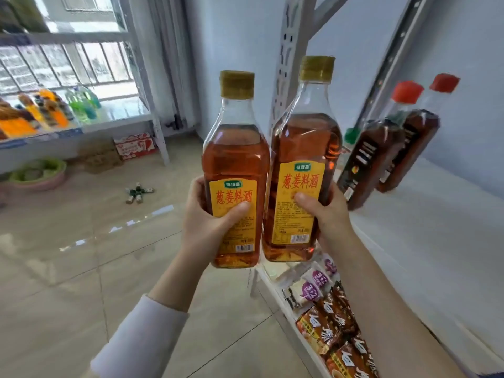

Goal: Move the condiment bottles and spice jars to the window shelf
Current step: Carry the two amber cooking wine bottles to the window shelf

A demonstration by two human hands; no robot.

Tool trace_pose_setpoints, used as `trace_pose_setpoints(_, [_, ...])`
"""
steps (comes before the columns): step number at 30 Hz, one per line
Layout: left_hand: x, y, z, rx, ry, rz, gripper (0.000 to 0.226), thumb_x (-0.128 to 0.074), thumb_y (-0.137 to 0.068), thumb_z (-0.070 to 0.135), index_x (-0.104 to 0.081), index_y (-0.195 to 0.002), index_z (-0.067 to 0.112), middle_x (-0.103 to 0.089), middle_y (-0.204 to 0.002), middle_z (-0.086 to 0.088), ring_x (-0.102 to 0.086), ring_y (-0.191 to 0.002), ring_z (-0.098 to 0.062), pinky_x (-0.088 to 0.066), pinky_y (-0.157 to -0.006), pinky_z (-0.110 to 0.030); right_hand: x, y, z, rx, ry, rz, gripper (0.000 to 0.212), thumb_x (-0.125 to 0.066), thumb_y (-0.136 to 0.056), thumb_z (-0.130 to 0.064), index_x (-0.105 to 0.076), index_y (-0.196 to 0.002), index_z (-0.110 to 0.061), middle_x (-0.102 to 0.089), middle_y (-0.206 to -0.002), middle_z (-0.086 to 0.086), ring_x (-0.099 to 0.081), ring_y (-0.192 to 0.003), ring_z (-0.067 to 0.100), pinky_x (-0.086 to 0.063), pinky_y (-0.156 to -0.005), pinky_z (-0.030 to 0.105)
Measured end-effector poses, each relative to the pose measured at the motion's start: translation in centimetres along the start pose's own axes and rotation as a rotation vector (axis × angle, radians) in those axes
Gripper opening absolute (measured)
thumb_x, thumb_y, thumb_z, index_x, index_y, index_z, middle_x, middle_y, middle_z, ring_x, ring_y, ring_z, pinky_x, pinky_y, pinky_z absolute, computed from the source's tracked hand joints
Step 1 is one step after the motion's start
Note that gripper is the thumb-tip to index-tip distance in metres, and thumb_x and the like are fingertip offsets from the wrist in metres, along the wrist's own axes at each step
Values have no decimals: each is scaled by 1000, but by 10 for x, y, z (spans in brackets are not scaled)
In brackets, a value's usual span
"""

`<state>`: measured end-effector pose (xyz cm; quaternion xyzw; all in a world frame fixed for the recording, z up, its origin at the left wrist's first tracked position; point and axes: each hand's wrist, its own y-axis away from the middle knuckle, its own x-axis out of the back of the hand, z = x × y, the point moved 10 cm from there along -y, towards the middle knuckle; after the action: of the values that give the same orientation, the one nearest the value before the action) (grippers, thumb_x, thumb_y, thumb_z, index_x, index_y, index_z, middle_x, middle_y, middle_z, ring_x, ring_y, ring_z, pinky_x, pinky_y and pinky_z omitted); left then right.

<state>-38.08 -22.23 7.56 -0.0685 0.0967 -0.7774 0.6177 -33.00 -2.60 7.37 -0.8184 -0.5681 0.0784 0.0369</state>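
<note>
My left hand (210, 222) grips an amber cooking-wine bottle (236, 156) with a yellow cap and yellow label, held upright in front of me. My right hand (324, 214) grips a second, identical bottle (305, 143) right beside it, the two bottles almost touching. Two dark sauce bottles with red caps (381, 143) stand on the white shelf (436, 227) at the right. The window shelf (120, 115) is at the far left under the barred window and carries several colourful drink bottles (49, 110).
Snack packets (327, 317) fill the lower shelf at bottom right. On the tiled floor lie a few small bottles (137, 192), a red and white box (135, 145), cardboard and a green basin (38, 173). A white shelf upright (289, 64) stands behind the held bottles.
</note>
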Motion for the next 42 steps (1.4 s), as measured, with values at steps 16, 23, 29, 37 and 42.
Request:
trace_pose_setpoints(16, [296,-102,-100,275,-60,310,76,-71,-52,48,-46,-117,19,-64,-108,0,-65,-97,-16,-55,-83,-41,-327,-121,120,-190,21,-284,38,-64,-69,-37,-55,-106,-30,-71,-97,-7,-70,-89,14,-57,-68,28])
trace_pose_setpoints(23, [354,-199,-152,342,-69,374,73,-70,-54,48,-46,-118,22,-64,-109,1,-65,-98,-16,-56,-83,-40,-401,-220,164,-256,47,-355,53,-64,-68,-40,-52,-117,-24,-67,-111,3,-68,-96,20,-56,-81,44])
trace_pose_setpoints(29, [387,-333,-163,309,-87,415,69,-70,-55,46,-46,-115,22,-64,-104,6,-64,-94,-11,-56,-77,-31,-452,-355,176,-236,75,-369,63,-66,-63,-48,-51,-119,-24,-67,-111,1,-67,-97,19,-56,-83,46])
trace_pose_setpoints(37, [447,-476,-184,295,-100,481,70,-70,-52,47,-43,-113,26,-63,-104,7,-64,-95,-11,-55,-80,-34,-532,-500,195,-249,72,-403,66,-64,-59,-51,-51,-117,-24,-67,-107,-2,-68,-94,17,-57,-80,40])
trace_pose_setpoints(42, [501,-568,-209,285,-100,508,77,-70,-49,50,-43,-116,23,-63,-107,3,-63,-98,-15,-54,-85,-41,-595,-589,214,-217,72,-417,66,-63,-59,-50,-50,-117,-21,-67,-106,-2,-68,-93,16,-57,-75,35])
